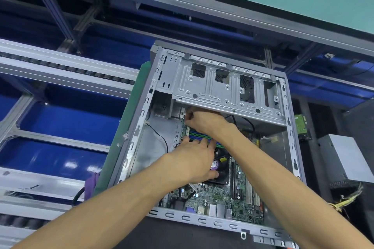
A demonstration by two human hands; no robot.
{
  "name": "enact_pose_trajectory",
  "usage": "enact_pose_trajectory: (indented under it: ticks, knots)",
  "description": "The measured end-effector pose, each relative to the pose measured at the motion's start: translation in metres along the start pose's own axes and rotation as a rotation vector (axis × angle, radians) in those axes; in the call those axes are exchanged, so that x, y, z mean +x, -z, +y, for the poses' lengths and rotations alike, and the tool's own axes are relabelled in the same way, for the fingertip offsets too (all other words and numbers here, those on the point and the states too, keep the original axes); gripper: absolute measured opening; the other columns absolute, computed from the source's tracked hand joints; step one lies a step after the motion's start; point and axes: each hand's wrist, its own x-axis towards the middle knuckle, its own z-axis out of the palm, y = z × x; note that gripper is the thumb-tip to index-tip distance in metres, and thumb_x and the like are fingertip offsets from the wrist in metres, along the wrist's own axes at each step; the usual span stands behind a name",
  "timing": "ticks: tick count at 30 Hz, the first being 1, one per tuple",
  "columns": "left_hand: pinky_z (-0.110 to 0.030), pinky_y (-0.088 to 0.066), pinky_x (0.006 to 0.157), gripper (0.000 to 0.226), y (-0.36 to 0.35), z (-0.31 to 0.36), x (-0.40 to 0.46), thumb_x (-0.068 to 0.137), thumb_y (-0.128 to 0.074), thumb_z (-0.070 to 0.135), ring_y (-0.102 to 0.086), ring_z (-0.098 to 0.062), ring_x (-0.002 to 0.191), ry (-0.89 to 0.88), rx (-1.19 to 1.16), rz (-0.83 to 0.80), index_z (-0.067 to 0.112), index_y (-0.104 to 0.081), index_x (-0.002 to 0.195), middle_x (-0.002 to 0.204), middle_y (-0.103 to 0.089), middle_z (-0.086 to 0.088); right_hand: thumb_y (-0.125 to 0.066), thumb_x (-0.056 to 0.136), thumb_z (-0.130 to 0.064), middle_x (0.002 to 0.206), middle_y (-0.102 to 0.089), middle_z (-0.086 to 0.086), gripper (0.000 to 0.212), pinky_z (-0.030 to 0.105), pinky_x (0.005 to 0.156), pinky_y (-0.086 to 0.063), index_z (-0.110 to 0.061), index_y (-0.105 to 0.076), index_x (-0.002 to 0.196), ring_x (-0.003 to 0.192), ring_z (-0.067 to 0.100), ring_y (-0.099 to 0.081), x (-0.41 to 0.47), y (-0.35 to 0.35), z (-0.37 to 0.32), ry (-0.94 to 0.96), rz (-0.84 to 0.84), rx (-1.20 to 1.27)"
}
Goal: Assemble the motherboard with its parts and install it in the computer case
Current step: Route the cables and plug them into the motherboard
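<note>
An open grey computer case (291, 131) lies on its side with a green motherboard (218, 196) inside it. My left hand (194, 159) rests on the board, fingers spread over the black CPU fan (221, 170) and the green and blue memory slots (194, 134). My right hand (202, 117) reaches across to the board's far left corner under the drive cage (226, 87), fingers curled and pinching something small that is hidden from me. A thin black cable (162, 137) runs along the case floor on the left.
A grey power supply (348, 157) with yellow wires sits to the right of the case, and a green circuit board (301, 125) lies behind it. A green mat (121, 127) lies under the case. Aluminium conveyor rails (60, 66) and blue bins (60, 119) fill the left.
</note>
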Motion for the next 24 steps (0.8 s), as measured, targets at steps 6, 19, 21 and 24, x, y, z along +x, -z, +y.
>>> enact_pose_trajectory:
  ticks: [6, 19, 21, 24]
  knots:
    - [-0.05, -0.029, 0.112, 0.083, 0.0, 0.001, 0.001, 0.098, -0.049, 0.055, -0.046, -0.036, 0.131, 0.006, 0.014, 0.0, 0.005, -0.016, 0.155, 0.144, -0.043, -0.018, -0.048, 0.104, -0.019, 0.129, -0.062, 0.018, 0.029, 0.035, 0.086, -0.04, -0.007, -0.063, 0.126, 0.121, 0.036, -0.057, -0.002, 0.001, -0.004, -0.055, -0.117, 0.15]
    - [-0.051, -0.028, 0.115, 0.089, -0.001, -0.002, 0.003, 0.099, -0.049, 0.055, -0.04, -0.036, 0.138, 0.0, -0.014, 0.002, 0.006, -0.004, 0.159, 0.155, -0.033, -0.018, -0.051, 0.1, -0.055, 0.115, -0.048, -0.01, 0.046, 0.025, 0.089, -0.031, -0.02, -0.061, 0.128, 0.114, 0.013, -0.049, 0.006, 0.006, 0.014, -0.173, -0.344, 0.377]
    - [-0.05, -0.029, 0.114, 0.089, -0.001, -0.002, 0.003, 0.099, -0.049, 0.054, -0.041, -0.036, 0.138, 0.001, -0.013, 0.003, 0.006, -0.005, 0.159, 0.154, -0.035, -0.017, -0.06, 0.098, -0.045, 0.106, -0.056, -0.01, 0.036, 0.022, 0.081, -0.035, -0.021, -0.062, 0.125, 0.109, 0.016, -0.053, 0.006, 0.003, 0.015, -0.109, -0.26, 0.354]
    - [-0.05, -0.031, 0.114, 0.089, 0.0, -0.002, 0.003, 0.098, -0.051, 0.054, -0.042, -0.035, 0.136, -0.001, -0.015, 0.003, 0.005, -0.007, 0.158, 0.152, -0.037, -0.017, -0.061, 0.099, -0.031, 0.095, -0.059, -0.01, 0.022, 0.012, 0.064, -0.034, -0.02, -0.065, 0.117, 0.094, 0.012, -0.055, 0.005, -0.003, 0.016, -0.061, -0.147, 0.361]
